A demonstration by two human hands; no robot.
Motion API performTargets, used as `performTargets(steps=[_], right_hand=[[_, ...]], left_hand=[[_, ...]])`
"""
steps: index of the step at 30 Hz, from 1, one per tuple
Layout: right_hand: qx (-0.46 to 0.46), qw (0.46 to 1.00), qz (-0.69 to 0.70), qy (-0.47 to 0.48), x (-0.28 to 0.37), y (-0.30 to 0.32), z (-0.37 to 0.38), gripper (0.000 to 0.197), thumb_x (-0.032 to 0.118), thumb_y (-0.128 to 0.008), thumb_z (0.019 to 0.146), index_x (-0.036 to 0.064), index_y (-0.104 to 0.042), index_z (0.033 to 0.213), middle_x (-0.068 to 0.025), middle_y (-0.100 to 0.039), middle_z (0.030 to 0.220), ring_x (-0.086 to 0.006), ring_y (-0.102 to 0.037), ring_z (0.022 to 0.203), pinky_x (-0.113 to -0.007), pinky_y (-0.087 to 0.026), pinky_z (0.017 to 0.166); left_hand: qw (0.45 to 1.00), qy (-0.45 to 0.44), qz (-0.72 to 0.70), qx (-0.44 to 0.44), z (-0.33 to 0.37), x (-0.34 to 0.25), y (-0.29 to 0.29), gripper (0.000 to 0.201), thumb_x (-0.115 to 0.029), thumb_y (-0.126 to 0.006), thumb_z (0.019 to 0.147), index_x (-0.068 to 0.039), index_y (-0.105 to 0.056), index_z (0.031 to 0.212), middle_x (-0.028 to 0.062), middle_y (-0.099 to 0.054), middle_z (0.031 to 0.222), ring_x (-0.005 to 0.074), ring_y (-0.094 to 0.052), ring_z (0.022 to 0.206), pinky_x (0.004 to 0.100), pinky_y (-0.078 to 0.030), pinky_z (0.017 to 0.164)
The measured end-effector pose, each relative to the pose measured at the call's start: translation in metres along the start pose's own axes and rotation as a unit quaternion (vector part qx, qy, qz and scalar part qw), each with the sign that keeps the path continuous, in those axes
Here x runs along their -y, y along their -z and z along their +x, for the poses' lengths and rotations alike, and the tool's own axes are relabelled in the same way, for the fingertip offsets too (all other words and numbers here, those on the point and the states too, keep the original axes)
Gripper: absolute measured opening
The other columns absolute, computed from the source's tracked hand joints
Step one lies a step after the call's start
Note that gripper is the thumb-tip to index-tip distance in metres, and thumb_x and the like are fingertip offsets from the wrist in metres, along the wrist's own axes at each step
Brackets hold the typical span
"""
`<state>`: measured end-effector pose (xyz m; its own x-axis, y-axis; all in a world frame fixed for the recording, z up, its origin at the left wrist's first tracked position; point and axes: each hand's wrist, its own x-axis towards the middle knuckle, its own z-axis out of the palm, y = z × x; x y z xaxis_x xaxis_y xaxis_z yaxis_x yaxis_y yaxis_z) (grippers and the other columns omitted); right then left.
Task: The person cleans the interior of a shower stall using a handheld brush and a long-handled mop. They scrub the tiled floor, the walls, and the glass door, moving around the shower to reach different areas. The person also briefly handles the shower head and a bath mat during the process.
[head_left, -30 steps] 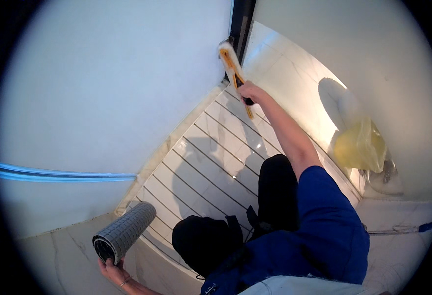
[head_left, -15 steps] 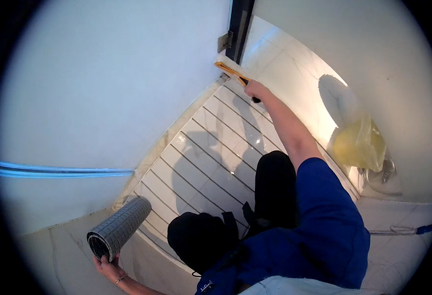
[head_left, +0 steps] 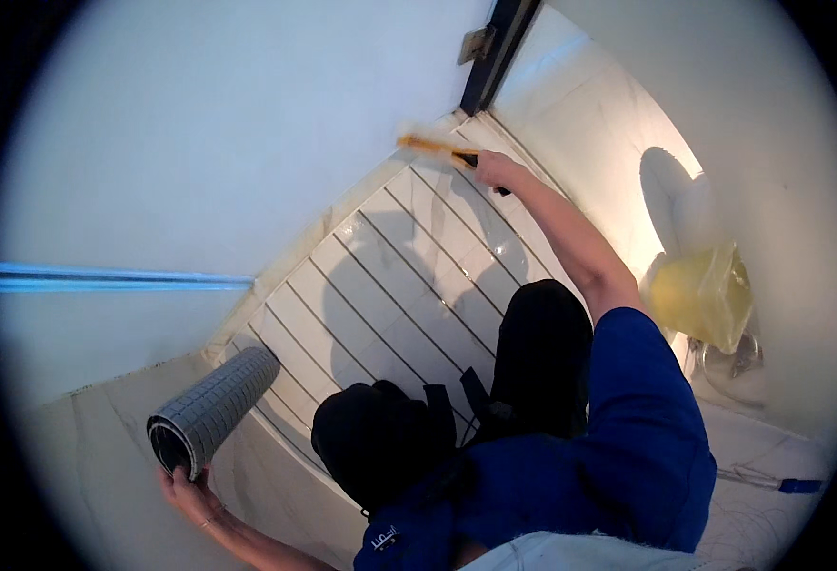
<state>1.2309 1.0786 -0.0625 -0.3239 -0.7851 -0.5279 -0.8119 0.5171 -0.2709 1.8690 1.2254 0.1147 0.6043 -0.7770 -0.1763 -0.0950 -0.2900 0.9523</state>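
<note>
My right hand (head_left: 498, 171) is closed round the black grip of an orange scrubbing brush (head_left: 430, 146), whose pale bristles are smeared by motion. The brush reaches over the far corner of the grooved white tile floor (head_left: 390, 305), by the pale strip at the wall's foot. In my left hand (head_left: 190, 497), fingers and thumb grip the near end of a rolled grey mat (head_left: 217, 404) with a block pattern. The roll lies slantwise, its far end over the floor's left edge. My knees are bent in black trousers between the two arms.
A dark door post (head_left: 497, 59) with a metal hinge (head_left: 477, 45) stands at the far corner. On the right are a curved pale panel (head_left: 771, 171), a translucent yellow bag (head_left: 702, 293) and a blue-ended pole (head_left: 799, 485). A white wall (head_left: 209, 143) borders the left.
The brush has moved left along the wall's foot, away from the door post. My view has shifted slightly; the left hand still holds the rolled mat.
</note>
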Motion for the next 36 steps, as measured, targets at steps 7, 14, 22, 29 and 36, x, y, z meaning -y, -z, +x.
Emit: performTargets(steps=[7, 14, 22, 29, 36], right_hand=[[-0.038, 0.988, 0.136, -0.061, -0.033, -0.064, 0.048, 0.020, 0.013, -0.049, 0.073, -0.0055, -0.056, 0.076, -0.0221, -0.058, 0.064, -0.0302, -0.059, 0.056, -0.039, -0.047, 0.051], [-0.182, 0.949, -0.133, 0.219, 0.082, -0.249, -0.004, 0.037, 0.013, -0.051, 0.070, -0.0054, -0.040, 0.101, -0.0220, -0.056, 0.083, -0.0333, -0.056, 0.078, -0.041, -0.043, 0.069], [0.137, 0.924, 0.257, 0.247, 0.316, -0.331, -0.102, 0.059, 0.016, -0.047, 0.076, -0.0014, -0.017, 0.124, -0.0306, -0.054, 0.085, -0.0449, -0.052, 0.084, -0.050, -0.040, 0.071], [0.300, 0.845, -0.075, 0.437, 0.220, -0.345, -0.179, 0.053, 0.006, -0.037, 0.079, 0.0139, -0.024, 0.130, -0.0251, -0.055, 0.092, -0.0385, -0.057, 0.076, -0.048, -0.045, 0.067], [0.176, 0.923, -0.127, 0.319, 0.162, -0.193, -0.050, 0.047, 0.023, -0.045, 0.081, 0.0304, -0.034, 0.126, -0.0171, -0.057, 0.095, -0.0331, -0.057, 0.082, -0.045, -0.045, 0.069]], left_hand=[[0.999, 0.023, -0.021, -0.040, -0.016, -0.030, 0.000, 0.040, -0.003, -0.042, 0.075, -0.001, -0.044, 0.115, 0.0126, -0.053, 0.103, 0.0251, -0.055, 0.089, 0.0382, -0.048, 0.067], [0.995, -0.044, -0.085, -0.030, 0.000, -0.059, 0.002, 0.038, -0.001, -0.044, 0.075, 0.004, -0.045, 0.113, 0.0122, -0.055, 0.102, 0.0197, -0.055, 0.091, 0.0319, -0.044, 0.079], [0.978, -0.176, -0.099, -0.042, -0.010, -0.078, -0.028, 0.038, -0.003, -0.047, 0.077, 0.004, -0.043, 0.114, 0.0136, -0.055, 0.103, 0.0215, -0.056, 0.090, 0.0325, -0.047, 0.077], [0.992, -0.076, -0.099, -0.019, 0.032, -0.049, -0.027, 0.036, 0.003, -0.043, 0.076, 0.005, -0.045, 0.111, 0.0121, -0.057, 0.097, 0.0179, -0.056, 0.086, 0.0293, -0.045, 0.077], [0.999, 0.035, 0.031, 0.000, 0.106, 0.009, -0.096, 0.038, -0.004, -0.044, 0.077, 0.003, -0.043, 0.115, 0.0153, -0.051, 0.105, 0.0252, -0.054, 0.088, 0.0333, -0.052, 0.061]])
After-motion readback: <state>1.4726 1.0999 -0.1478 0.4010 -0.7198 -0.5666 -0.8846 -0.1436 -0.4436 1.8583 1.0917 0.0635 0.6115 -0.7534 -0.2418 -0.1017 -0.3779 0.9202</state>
